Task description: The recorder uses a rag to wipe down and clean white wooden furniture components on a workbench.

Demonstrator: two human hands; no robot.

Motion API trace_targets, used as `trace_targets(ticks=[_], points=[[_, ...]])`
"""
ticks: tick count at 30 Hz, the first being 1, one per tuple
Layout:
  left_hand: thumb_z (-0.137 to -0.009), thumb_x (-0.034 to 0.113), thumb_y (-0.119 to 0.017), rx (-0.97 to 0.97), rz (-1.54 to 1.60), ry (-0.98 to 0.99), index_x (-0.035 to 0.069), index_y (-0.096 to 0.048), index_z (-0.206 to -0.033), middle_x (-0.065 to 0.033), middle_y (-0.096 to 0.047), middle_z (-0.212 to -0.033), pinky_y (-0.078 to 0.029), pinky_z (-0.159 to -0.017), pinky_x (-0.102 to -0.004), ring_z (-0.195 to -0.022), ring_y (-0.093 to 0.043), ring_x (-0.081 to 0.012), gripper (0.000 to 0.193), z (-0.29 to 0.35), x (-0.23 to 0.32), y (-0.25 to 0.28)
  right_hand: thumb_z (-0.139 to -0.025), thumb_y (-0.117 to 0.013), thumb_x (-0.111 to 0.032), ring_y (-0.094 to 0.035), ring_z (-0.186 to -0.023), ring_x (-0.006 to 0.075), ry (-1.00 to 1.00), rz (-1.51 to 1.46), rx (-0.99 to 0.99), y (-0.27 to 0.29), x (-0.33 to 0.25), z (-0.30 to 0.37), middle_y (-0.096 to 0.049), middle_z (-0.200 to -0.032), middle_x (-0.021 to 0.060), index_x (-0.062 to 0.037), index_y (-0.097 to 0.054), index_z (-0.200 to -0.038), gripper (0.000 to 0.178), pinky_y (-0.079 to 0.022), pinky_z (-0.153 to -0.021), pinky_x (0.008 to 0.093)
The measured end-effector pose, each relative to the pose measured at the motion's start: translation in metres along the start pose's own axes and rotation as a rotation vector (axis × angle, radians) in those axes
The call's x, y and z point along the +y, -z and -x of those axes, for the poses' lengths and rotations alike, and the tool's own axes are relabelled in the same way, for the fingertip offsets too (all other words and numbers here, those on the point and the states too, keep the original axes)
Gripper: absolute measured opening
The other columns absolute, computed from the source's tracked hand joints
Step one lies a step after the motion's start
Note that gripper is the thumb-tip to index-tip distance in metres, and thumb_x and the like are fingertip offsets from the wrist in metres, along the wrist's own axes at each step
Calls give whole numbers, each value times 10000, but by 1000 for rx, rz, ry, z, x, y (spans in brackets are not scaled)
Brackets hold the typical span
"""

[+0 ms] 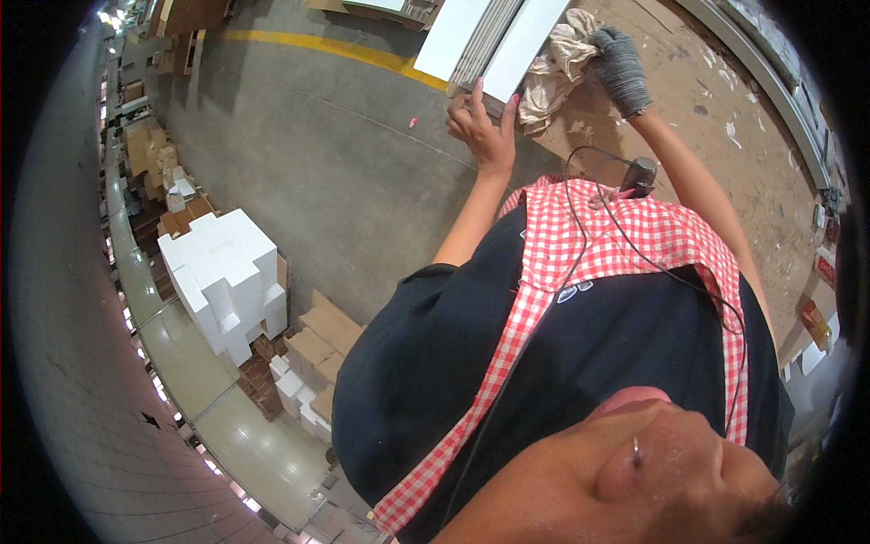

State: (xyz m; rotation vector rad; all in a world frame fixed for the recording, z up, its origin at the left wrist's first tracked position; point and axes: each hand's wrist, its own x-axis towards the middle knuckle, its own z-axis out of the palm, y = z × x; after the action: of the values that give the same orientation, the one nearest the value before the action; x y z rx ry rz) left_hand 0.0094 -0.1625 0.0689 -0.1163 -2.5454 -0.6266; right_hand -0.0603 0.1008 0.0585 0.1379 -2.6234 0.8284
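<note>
Bare left hand (485,131), fingers apart, thumb and forefinger touching the near end of white boards (524,53) | boards at top center, beside a crumpled cloth (555,68); so light a touch could let them shift | gloved right hand (623,74), fingers closed on the cloth (a loose fold could snag a corner) | table (689,109), scrap-strewn, could dirty the cloth.

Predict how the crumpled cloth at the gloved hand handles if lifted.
The cloth is probably floppy, given its loose folds. It may trail beneath the right hand, since much spreads beyond the fingers. Rolling seems unlikely: its outline is irregular.
</note>
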Motion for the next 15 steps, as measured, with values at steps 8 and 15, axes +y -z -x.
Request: trace_targets(ticks=[8, 15], points=[[-709, 384, -817, 27, 118, -33, 139, -596, -1198, -96, -429, -1156, -226, -977, -475, -1130, -372, -274, 590, 1, -2, 0, -695, -620, -2, -577, -993, 365, 23, 30, 205, 44, 8, 2, -616, -1085, 174, -37, -663, -990, 300, -465, -882, 403], [-657, 318, -864, 39, 198, 21, 114, -596, -1143, -99, -395, -1170, -239, -982, -488, -1149, -345, -293, 591, 6, -3, 3, -606, -662, -5, -577, -1046, 347, -67, 34, 270, 68, 43, 17, -620, -1118, 163, -45, -671, -1013, 409, -450, -940, 374]])
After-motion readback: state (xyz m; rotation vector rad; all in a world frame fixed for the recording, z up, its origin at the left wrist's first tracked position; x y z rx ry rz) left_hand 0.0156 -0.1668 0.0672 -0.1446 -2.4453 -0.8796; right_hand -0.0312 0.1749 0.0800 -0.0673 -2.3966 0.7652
